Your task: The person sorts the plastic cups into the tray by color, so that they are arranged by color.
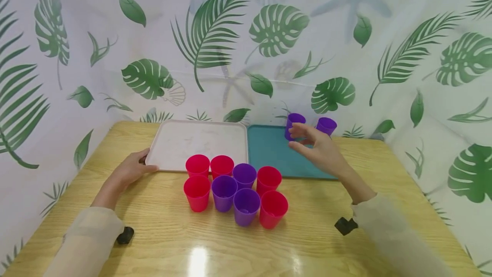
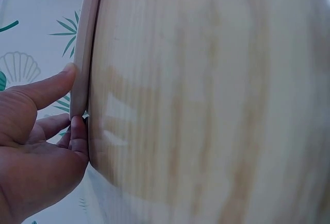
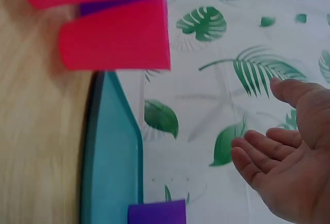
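My left hand (image 1: 132, 168) grips the near left corner of the white tray (image 1: 200, 144). In the left wrist view its thumb (image 2: 56, 84) lies along the tray's rim, with the other fingers bent at the corner. My right hand (image 1: 320, 146) is raised over the teal tray (image 1: 269, 153) with fingers loosely spread, holding nothing. Just beyond its fingertips stands a purple cup (image 1: 289, 131) at the teal tray's far side. Another purple cup (image 1: 326, 126) is farther right, partly hidden behind the hand. The right wrist view shows the empty palm (image 3: 294, 183).
Several red cups (image 1: 197, 198) and three purple cups (image 1: 246, 213) stand upright in a close group in front of the trays on the wooden table (image 1: 161, 234). A leaf-patterned curtain (image 1: 230, 46) hangs behind the table and along its sides.
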Tool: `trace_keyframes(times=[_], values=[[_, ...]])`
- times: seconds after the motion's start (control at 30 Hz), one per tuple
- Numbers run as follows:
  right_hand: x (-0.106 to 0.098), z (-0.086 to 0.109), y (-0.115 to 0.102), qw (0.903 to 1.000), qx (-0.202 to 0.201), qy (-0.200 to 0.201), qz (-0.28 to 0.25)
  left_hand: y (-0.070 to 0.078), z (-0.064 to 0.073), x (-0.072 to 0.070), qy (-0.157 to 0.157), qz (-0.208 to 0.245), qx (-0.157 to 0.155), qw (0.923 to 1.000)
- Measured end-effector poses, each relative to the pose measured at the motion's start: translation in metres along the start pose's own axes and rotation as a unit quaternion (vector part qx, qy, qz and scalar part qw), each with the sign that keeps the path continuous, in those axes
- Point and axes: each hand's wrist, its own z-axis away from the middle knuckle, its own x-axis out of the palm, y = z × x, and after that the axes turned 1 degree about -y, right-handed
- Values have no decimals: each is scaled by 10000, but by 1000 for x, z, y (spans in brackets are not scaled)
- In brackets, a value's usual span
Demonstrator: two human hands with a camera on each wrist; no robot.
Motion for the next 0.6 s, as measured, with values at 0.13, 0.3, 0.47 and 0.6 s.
trace_keyframes(times=[0.13,0.3,0.47,0.6], values=[[19,3,-7,9983,-153,-561,-52,2,1,0,-6,-19,27,10000],[39,4,-9,9936,-308,-1080,-122,2,1,1,-11,-14,27,10000],[53,4,-10,9869,-410,-1553,-159,1,1,2,-18,18,22,10000],[61,3,-13,9818,-465,-1832,-201,1,2,1,5,36,24,10000]])
